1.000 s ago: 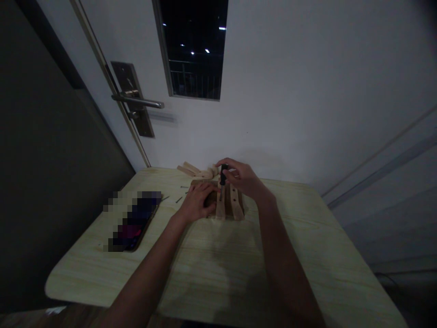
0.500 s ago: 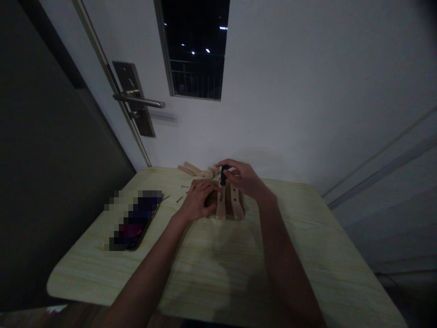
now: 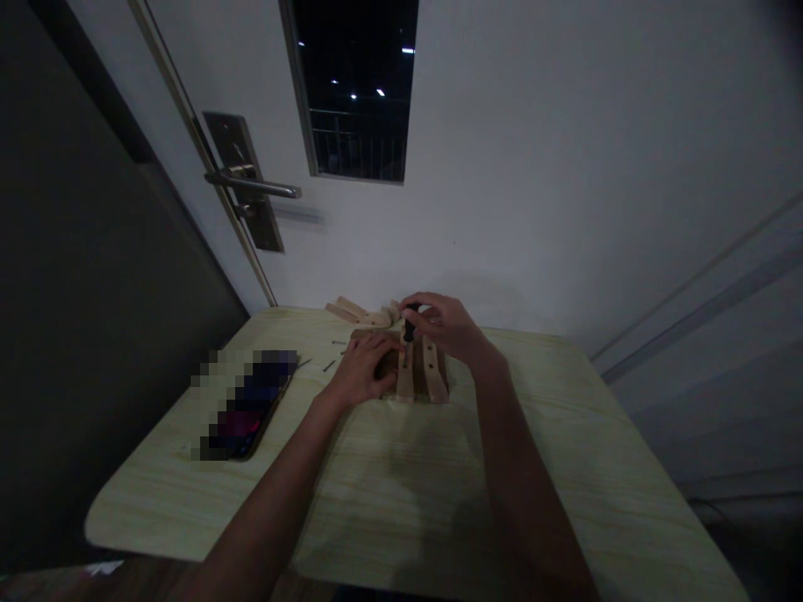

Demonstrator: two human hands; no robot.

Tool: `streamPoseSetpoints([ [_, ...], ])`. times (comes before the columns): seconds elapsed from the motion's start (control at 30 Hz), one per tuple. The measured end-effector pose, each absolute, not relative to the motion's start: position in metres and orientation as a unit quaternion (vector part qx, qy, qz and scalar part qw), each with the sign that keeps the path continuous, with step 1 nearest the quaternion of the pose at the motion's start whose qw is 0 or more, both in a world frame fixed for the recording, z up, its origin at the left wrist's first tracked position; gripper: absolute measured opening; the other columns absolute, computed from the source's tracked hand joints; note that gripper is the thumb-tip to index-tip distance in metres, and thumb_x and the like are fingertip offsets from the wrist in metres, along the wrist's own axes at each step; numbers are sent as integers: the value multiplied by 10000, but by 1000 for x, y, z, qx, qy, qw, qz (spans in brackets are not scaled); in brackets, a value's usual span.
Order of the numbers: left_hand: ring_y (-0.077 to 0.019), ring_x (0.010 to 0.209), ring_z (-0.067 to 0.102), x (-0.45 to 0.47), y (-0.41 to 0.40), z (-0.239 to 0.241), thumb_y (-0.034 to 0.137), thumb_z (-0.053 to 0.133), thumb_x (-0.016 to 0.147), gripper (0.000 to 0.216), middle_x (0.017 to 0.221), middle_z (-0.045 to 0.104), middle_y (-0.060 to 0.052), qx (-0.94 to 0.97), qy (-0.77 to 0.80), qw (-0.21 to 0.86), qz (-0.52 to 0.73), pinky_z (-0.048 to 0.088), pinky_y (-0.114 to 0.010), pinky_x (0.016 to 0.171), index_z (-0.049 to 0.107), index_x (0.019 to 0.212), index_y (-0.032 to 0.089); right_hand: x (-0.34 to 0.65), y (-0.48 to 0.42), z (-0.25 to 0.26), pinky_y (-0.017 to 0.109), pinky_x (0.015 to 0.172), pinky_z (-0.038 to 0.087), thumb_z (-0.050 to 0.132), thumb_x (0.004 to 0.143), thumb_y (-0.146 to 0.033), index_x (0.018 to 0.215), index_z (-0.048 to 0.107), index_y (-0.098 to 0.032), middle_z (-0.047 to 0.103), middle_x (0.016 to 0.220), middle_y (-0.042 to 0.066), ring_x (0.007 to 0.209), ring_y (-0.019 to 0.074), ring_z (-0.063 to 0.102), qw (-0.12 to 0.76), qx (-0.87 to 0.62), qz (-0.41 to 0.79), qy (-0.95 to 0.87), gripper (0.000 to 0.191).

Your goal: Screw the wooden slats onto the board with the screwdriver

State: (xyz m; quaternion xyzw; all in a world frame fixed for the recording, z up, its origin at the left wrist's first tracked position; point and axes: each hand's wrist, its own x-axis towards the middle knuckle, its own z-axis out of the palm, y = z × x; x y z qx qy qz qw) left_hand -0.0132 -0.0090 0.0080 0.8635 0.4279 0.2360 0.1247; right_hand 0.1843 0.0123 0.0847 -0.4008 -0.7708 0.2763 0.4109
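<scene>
A small wooden assembly (image 3: pixel 432 373) of slats on a darker board lies near the far side of the pale table (image 3: pixel 401 485). My left hand (image 3: pixel 362 368) presses down on its left part, fingers curled over the wood. My right hand (image 3: pixel 442 324) pinches the black handle of a screwdriver (image 3: pixel 410 324), which stands upright with its tip on a light slat. Several small dark screws (image 3: pixel 329 365) lie on the table just left of the assembly.
More wooden pieces (image 3: pixel 364 313) lie by the wall behind the assembly. A dark flat object, blurred out (image 3: pixel 244 404), rests on the table's left side. A door with a metal lever handle (image 3: pixel 251 187) stands to the left, and a dark window (image 3: pixel 357 88) is above.
My right hand's fingers have shifted slightly round the screwdriver handle. The left hand and the wooden assembly stay where they were.
</scene>
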Motion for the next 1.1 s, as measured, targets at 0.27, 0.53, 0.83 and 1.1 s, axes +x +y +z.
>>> streamPoseSetpoints([
  [0.27,-324,1240,546,-13,-8,6,258,583,791,416,1304,640,-96,864,427,120,236,388,-536,1021,607,1205,221,185,10,86,318,807,542,514,899,-250,1064,717,-182,757,1034,63,869,162,686,398,-377,278,-789,270],
  [0.53,-326,1253,542,-14,-7,5,261,585,793,432,1319,632,-96,866,427,119,233,395,-536,1022,603,1223,220,186,11,87,268,678,480,622,871,-311,926,719,-190,727,858,9,698,116,609,390,-383,293,-784,164],
  [0.83,-327,1249,548,-14,-8,6,252,579,789,436,1312,638,-105,865,425,124,236,390,-530,1029,615,1221,207,185,10,87,318,824,534,545,907,-304,943,718,-188,752,991,67,890,167,678,409,-390,247,-787,211],
  [1.1,-324,1242,549,-14,-6,4,276,582,795,431,1305,641,-116,865,427,119,234,389,-533,1030,611,1218,202,185,8,89,299,797,511,489,926,-266,1053,706,-190,747,1057,59,924,165,669,396,-363,264,-801,263],
])
